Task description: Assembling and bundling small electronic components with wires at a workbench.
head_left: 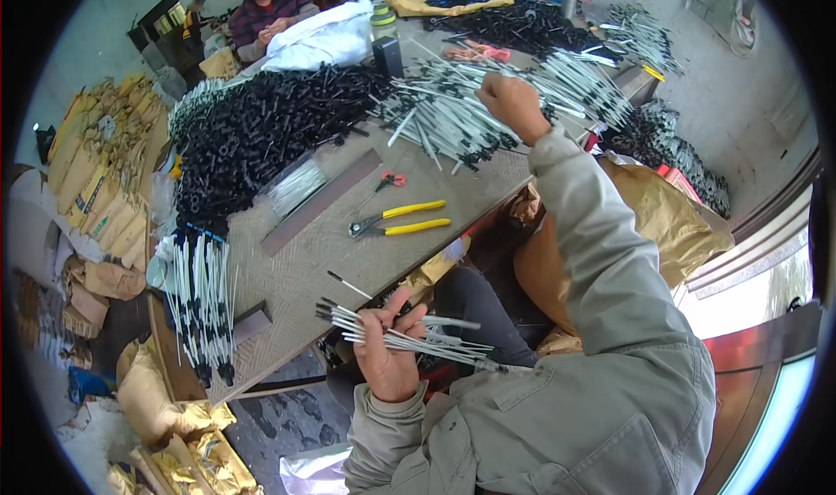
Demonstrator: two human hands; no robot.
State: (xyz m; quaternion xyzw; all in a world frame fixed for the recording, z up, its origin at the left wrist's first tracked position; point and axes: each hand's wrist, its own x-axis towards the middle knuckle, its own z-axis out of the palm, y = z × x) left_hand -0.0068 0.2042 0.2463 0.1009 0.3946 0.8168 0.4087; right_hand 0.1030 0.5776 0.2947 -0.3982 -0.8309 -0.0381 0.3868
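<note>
My left hand (389, 345) is low in front of me, near the table's front edge. Its fingers are closed around a bundle of thin white rods (444, 345) with dark tips. One rod (350, 283) sticks up apart from the others. My right arm reaches far forward, and my right hand (514, 103) is closed above a heap of white rods with black ends (448, 107). What its curled fingers hold, if anything, is hidden. Yellow-handled pliers (401, 219) lie on the table (348, 260) between my hands, below small red-handled snips (390, 181).
A large heap of black plastic parts (270, 129) covers the table's far left. More rods (198, 303) stand bunched at the near left corner. A flat metal bar (320, 202) lies beside a clear bag (296, 187). Another person (266, 16) sits across the table behind a white sack (320, 38).
</note>
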